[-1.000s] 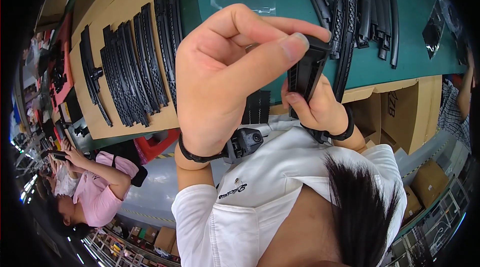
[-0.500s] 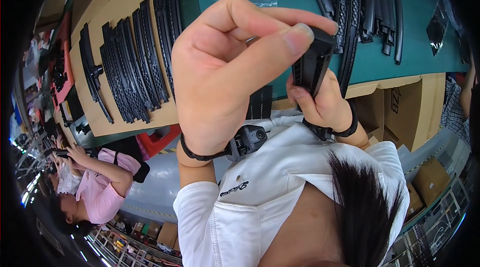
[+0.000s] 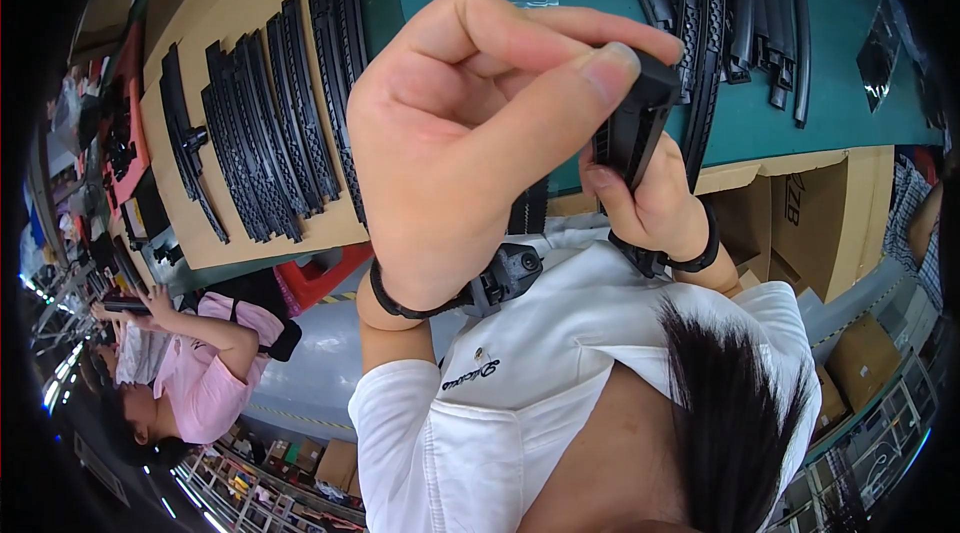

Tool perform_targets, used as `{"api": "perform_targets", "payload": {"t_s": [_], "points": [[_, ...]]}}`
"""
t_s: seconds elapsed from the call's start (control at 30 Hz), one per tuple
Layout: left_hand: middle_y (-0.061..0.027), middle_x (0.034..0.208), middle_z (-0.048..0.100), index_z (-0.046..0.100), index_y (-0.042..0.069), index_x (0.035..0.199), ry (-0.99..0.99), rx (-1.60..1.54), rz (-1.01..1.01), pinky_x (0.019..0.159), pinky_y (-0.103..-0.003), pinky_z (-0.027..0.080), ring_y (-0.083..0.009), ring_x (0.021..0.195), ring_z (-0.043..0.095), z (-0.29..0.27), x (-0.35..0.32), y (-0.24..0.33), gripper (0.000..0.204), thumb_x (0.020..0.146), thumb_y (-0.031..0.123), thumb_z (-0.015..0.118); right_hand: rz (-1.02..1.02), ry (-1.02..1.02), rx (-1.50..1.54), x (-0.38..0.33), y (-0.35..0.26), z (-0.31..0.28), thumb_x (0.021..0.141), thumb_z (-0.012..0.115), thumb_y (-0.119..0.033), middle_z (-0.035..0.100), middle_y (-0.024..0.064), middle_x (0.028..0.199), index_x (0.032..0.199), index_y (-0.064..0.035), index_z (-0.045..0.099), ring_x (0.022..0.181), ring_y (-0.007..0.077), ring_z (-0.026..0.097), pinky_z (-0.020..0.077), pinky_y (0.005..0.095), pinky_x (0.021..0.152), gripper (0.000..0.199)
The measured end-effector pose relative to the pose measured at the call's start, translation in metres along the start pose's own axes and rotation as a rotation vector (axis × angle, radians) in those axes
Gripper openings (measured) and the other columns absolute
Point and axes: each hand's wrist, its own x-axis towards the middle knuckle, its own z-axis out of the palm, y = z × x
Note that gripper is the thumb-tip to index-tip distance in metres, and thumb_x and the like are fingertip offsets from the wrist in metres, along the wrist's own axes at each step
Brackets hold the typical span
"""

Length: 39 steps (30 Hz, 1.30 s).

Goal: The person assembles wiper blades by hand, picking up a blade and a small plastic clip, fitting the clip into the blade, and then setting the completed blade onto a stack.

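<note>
Both hands hold a long black plastic strip [image 3: 632,141], raised above the table with its end facing up and ribs along its inner side. My left hand [image 3: 440,158] pinches the upper end between thumb and fingers. Lower down, my right hand [image 3: 655,208] is closed round the strip, its thumb against the edge; its other fingers are partly hidden behind the piece. A dark band with a small device circles each wrist.
Rows of similar black strips [image 3: 262,133] lie on a cardboard sheet [image 3: 180,218] at left. More dark strips [image 3: 765,13] rest on the green table [image 3: 820,63] at right. An open cardboard box [image 3: 850,223] stands beside it. A co-worker in pink [image 3: 205,373] is at far left.
Both hands and the strip have shifted slightly to the right, with the grip unchanged. At far left, the co-worker's hands have moved a little.
</note>
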Motion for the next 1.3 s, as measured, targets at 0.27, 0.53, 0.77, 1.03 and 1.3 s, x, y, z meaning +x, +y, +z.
{"api": "perform_targets", "payload": {"t_s": [0.27,0.53,0.77,1.03,1.3], "points": [[-0.0293,0.091,0.052,0.041,-0.002,0.093,0.061,-0.009,0.111,0.080,-0.035,0.039,-0.0280,0.085,0.054,-0.001,-0.001,-0.008,0.018,0.078,0.004,0.048,0.105,-0.093,0.167,0.003,-0.005,-0.002,0.078,0.042,-0.002,0.048,0.0067,0.056,0.083,0.0026,0.042,0.047,0.0155,0.047,0.0375,0.0254,0.047,0.007],[-0.0292,0.093,0.052,0.035,-0.001,0.107,0.070,0.023,0.055,0.080,-0.034,0.040,-0.0285,0.088,0.053,-0.004,-0.003,-0.009,0.029,0.082,0.010,0.045,0.219,-0.159,0.317,0.001,-0.004,0.001,0.079,0.041,-0.003,0.047,0.0062,0.056,0.084,0.0017,0.040,0.046,0.0145,0.046,0.0366,0.0253,0.046,0.007],[-0.0273,0.093,0.053,0.034,-0.002,0.108,0.032,0.057,0.082,0.081,-0.034,0.038,-0.0267,0.087,0.053,-0.011,-0.001,-0.011,0.031,0.083,0.014,0.043,0.218,-0.172,0.279,0.002,-0.004,0.002,0.080,0.040,-0.004,0.046,0.0068,0.058,0.087,0.0027,0.041,0.046,0.0139,0.046,0.0361,0.0247,0.046,0.010],[-0.0217,0.095,0.054,0.033,-0.001,0.113,0.025,0.042,0.045,0.085,-0.032,0.035,-0.0241,0.089,0.053,-0.012,0.000,-0.014,0.035,0.085,0.018,0.041,0.284,-0.106,0.288,0.006,-0.004,0.009,0.081,0.046,-0.009,0.048,0.0054,0.050,0.083,0.0009,0.043,0.042,0.0163,0.050,0.0374,0.0261,0.042,0.010],[-0.0090,0.095,0.054,0.038,0.000,0.110,-0.069,0.617,-0.046,0.079,-0.029,0.038,-0.0171,0.085,0.053,-0.030,-0.032,-0.057,0.032,0.082,0.015,0.046,0.342,0.249,0.608,0.011,-0.005,0.010,0.086,0.037,-0.018,0.047,0.0064,0.075,0.098,-0.0030,0.036,0.057,0.0106,0.046,0.0376,0.0210,0.053,0.019]]}}
